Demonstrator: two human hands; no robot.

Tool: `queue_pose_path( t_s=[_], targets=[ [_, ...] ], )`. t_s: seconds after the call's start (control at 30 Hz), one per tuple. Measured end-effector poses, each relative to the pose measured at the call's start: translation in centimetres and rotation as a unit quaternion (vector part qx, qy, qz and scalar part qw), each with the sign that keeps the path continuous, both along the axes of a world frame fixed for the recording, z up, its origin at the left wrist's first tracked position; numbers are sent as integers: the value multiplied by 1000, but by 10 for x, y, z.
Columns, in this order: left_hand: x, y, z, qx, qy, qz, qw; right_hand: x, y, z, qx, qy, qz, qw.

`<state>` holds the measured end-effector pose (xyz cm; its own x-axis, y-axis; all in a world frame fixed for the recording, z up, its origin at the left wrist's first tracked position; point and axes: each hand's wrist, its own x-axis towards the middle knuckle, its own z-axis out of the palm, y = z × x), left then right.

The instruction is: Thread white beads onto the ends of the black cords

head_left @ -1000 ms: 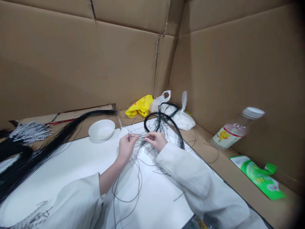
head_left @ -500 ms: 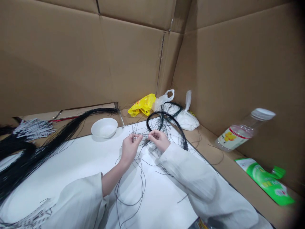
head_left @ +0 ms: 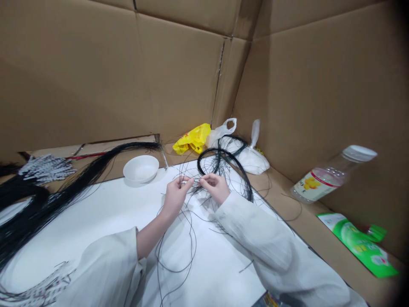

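Cords [head_left: 196, 183], thin and black, sit pinched between left hand [head_left: 175, 197] and right hand [head_left: 216, 186], each grip narrow on them, near the counter's [head_left: 105, 213] far edge.

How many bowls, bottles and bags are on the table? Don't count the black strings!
Bowl: 1 (white)
Bottle: 1 (lying on its side)
Yellow bag: 1
White bag: 1, as far as I can tell
Green packet: 1
Total: 5
Not counted: the black cords that the left hand and right hand pinch.
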<state>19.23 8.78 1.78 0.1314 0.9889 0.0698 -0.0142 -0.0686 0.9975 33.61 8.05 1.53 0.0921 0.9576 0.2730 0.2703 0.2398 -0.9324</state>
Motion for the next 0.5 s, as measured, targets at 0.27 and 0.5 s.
queue_pose_path(
  t_s=[0.27, 0.5],
  targets=[
    [0, 1, -1, 12, -29, 0, 1000, -7, -16, 12, 179, -159, -94, 966],
    [0, -5, 3, 48, 3, 2, 999, -5, -15, 11, 134, -170, -69, 974]
  ],
)
